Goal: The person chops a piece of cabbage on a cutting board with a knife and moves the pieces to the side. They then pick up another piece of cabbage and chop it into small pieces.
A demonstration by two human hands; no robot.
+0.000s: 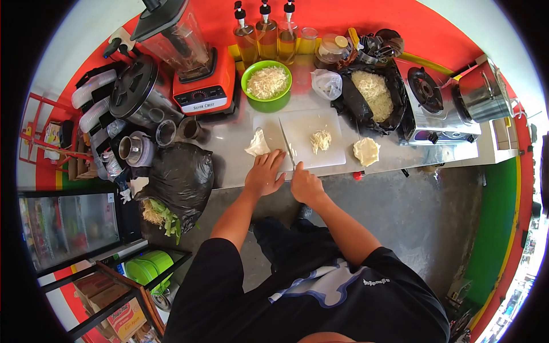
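My right hand (307, 184) is wrapped round the handle of a knife (287, 139), whose long blade points away from me across the white cutting board (334, 123). My left hand (265, 174) lies with fingers stretched out at the board's near left edge, touching a folded pale dough sheet (258, 142). Whether it presses on more dough underneath is hidden. A few cut slivers lie beside the blade. To the right, a small heap of thin pale strips (321, 140) rests on the board. A roundish stack of pale dough sheets (366, 151) sits on the counter right of the board.
Behind the board stands a green bowl (267, 103) of pale strips. A black bag (373, 94) of more strips is at right, before a gas stove (434, 103). A red blender (206, 86) and a bulging black bag (178, 177) are at left. Pump bottles (266, 40) line the wall.
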